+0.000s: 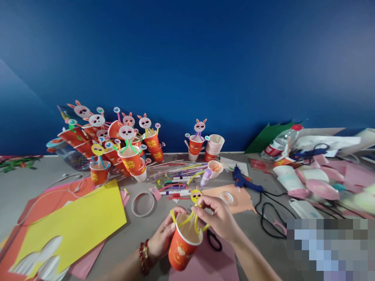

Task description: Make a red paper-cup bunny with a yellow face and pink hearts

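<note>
A red paper cup (182,253) with yellow pipe-cleaner pieces inside and over its rim is tilted near the front middle. My left hand (164,233) is wrapped round the cup's left side. At the top of the pipe cleaners, just under a yellow rabbit face (195,196), the fingers of my right hand (215,216) pinch the yellow stem (190,217). Below my right hand, black scissor handles (215,240) show on a pink sheet (218,263).
Finished rabbit cups (129,160) crowd the back left. Stacked cups (215,144), markers (175,192) and a blue glue gun (246,181) lie further back. Tape (143,204) and yellow paper (76,222) are left; a bottle (278,144) and black cable (263,222) right.
</note>
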Demonstrator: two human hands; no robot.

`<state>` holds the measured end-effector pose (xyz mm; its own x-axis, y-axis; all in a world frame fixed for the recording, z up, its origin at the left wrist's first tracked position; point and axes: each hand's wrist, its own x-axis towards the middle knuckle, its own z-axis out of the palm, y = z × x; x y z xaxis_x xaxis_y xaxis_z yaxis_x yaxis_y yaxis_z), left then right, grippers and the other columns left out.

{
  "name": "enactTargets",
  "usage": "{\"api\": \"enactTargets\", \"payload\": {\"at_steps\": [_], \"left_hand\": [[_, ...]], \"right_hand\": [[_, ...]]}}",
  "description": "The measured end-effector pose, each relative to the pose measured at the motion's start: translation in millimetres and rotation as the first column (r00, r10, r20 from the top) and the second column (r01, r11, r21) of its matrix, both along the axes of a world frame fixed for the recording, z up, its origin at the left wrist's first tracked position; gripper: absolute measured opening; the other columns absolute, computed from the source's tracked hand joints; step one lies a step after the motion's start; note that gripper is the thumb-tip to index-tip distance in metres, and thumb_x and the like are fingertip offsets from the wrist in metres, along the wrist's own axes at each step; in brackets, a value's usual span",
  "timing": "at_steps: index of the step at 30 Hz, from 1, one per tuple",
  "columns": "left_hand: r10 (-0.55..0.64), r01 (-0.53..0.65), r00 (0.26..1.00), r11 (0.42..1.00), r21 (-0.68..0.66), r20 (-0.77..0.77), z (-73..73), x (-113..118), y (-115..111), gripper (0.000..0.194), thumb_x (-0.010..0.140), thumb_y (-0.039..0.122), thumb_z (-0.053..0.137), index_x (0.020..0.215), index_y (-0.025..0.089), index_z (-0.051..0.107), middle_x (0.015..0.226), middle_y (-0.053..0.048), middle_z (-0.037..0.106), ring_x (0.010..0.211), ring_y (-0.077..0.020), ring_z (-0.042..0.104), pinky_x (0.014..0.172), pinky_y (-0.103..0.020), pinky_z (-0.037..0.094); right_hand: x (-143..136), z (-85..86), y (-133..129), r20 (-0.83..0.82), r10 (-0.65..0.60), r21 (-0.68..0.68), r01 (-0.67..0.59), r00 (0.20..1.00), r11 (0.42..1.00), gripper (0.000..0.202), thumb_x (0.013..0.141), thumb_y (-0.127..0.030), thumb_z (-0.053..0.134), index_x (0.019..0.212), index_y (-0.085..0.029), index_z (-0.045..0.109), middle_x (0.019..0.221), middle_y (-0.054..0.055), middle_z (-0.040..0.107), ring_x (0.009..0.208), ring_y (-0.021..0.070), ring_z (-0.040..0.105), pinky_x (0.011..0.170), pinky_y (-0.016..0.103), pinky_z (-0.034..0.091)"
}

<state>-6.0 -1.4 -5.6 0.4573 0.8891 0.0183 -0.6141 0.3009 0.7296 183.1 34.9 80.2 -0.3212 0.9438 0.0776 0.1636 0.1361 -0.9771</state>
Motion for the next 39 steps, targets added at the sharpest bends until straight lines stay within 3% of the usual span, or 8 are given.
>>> {"api": "enactTargets", "payload": {"at_steps": [8,12,17,23,30,34,39], "left_hand": [[-0.009,0.009,1.0,1.0,0.008,0.002,2.6,0,0,0.038,0.082,0.045,0.07,0.107,0.019,0.06,0.096,-0.006,0.062,0.083,-0.0185,0.058,0.075,-0.028,0.043],[0.003,-0.003,1.0,1.0,-0.01,0.009,3.2,0,-1,0.038,0.082,0.046,0.069,0.108,0.019,0.059,0.096,-0.006,0.062,0.082,-0.0183,0.058,0.075,-0.028,0.043],[-0.003,0.003,1.0,1.0,-0.009,0.03,5.9,0,0,0.039,0.082,0.048,0.069,0.107,0.019,0.059,0.091,-0.005,0.062,0.079,-0.0166,0.058,0.073,-0.027,0.043],[-0.027,0.026,1.0,0.999,0.029,0.014,6.9,0,0,0.043,0.08,0.051,0.07,0.106,0.019,0.059,0.094,-0.006,0.062,0.083,-0.0193,0.06,0.076,-0.03,0.044],[-0.069,0.067,0.997,0.995,0.067,0.018,8.5,-6,-1,0.047,0.075,0.052,0.074,0.109,0.021,0.06,0.095,-0.004,0.064,0.076,-0.0161,0.061,0.068,-0.025,0.045],[-0.089,0.088,0.996,0.994,0.064,0.012,6.8,-9,-1,0.05,0.067,0.045,0.083,0.108,0.022,0.065,0.109,-0.005,0.064,0.086,-0.0183,0.062,0.074,-0.026,0.047],[-0.092,0.092,0.996,0.994,0.059,0.0,1.1,-15,-1,0.051,0.06,0.04,0.087,0.105,0.023,0.069,0.095,-0.003,0.067,0.079,-0.0183,0.061,0.077,-0.029,0.045]], "right_hand": [[-1,0.9,-1,0.062,-0.021,0.075,0.016,0.998,0.997,0.037,0.085,-0.042,0.065,0.061,-0.019,0.049,0.059,-0.003,0.046,0.058,0.0121,0.043,0.053,0.023,0.034],[-2,1.6,-2,0.024,-0.005,0.024,0.005,1.0,1.0,0.038,0.086,-0.044,0.065,0.062,-0.018,0.05,0.058,-0.003,0.048,0.057,0.012,0.045,0.051,0.022,0.034],[0,0.3,-2,-0.092,0.086,-0.107,-0.096,0.992,0.99,0.034,0.088,-0.046,0.063,0.073,-0.017,0.057,0.064,0.0,0.055,0.058,0.0128,0.052,0.053,0.022,0.039],[1,-1.9,-4,-0.18,0.069,-0.162,-0.099,0.981,0.982,0.034,0.084,-0.046,0.068,0.071,-0.017,0.056,0.06,-0.002,0.052,0.052,0.0109,0.05,0.048,0.022,0.038],[2,9.3,-8,-0.144,0.164,-0.079,-0.177,0.976,0.981,0.031,0.086,-0.044,0.066,0.071,-0.017,0.06,0.062,0.0,0.059,0.055,0.0122,0.053,0.053,0.022,0.04],[5,13.1,-13,-0.096,0.215,0.014,-0.215,0.972,0.977,0.039,0.086,-0.054,0.062,0.077,-0.016,0.066,0.071,0.004,0.064,0.065,0.0166,0.057,0.063,0.027,0.044],[6,13.2,-20,-0.096,0.243,0.075,-0.236,0.965,0.969,0.039,0.084,-0.057,0.063,0.083,-0.018,0.069,0.075,0.004,0.064,0.067,0.0172,0.056,0.063,0.028,0.042]]}}
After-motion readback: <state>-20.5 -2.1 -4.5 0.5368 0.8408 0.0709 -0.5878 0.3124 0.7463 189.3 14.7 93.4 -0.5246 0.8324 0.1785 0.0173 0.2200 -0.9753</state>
